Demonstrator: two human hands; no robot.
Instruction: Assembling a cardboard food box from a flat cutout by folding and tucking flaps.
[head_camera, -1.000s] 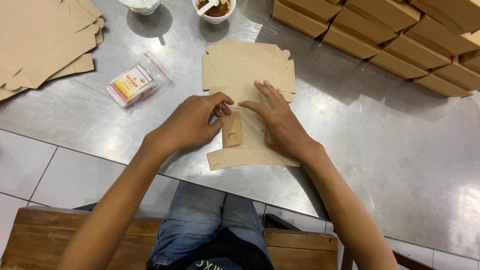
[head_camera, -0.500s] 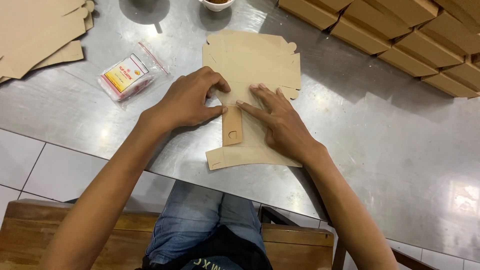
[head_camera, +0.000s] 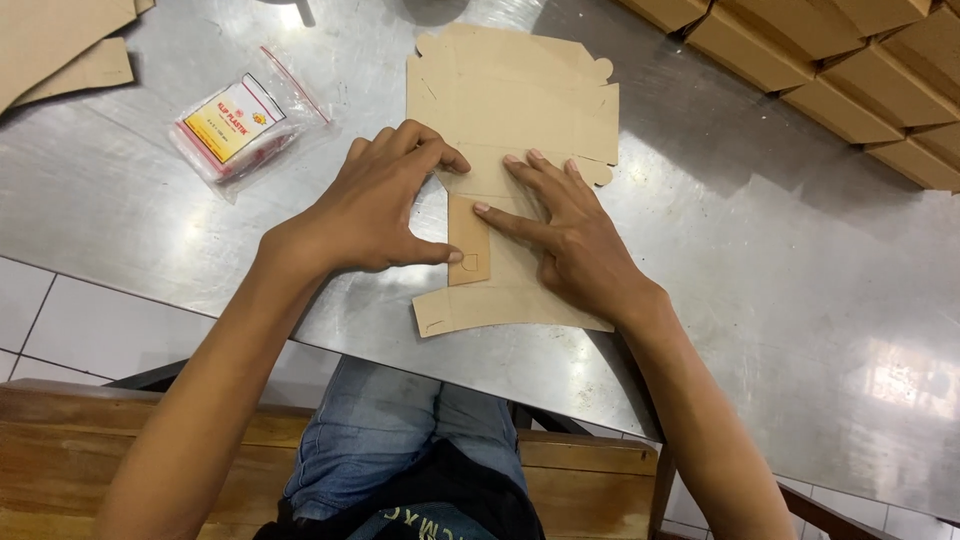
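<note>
Brown card: flat box blank on the steel table, near its front edge.
Left hand: palm down, fingers curved, thumb pressing a narrow folded flap.
Right hand: fingers spread, flat on the blank beside the flap.
Forearms: angled inward from the body.
Left of blank: plastic packet.

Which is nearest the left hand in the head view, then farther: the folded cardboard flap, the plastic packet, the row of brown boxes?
1. Folded cardboard flap, touching the left hand at the thumb.
2. Plastic packet, up-left on the table.
3. Row of brown boxes, far top right.
</note>
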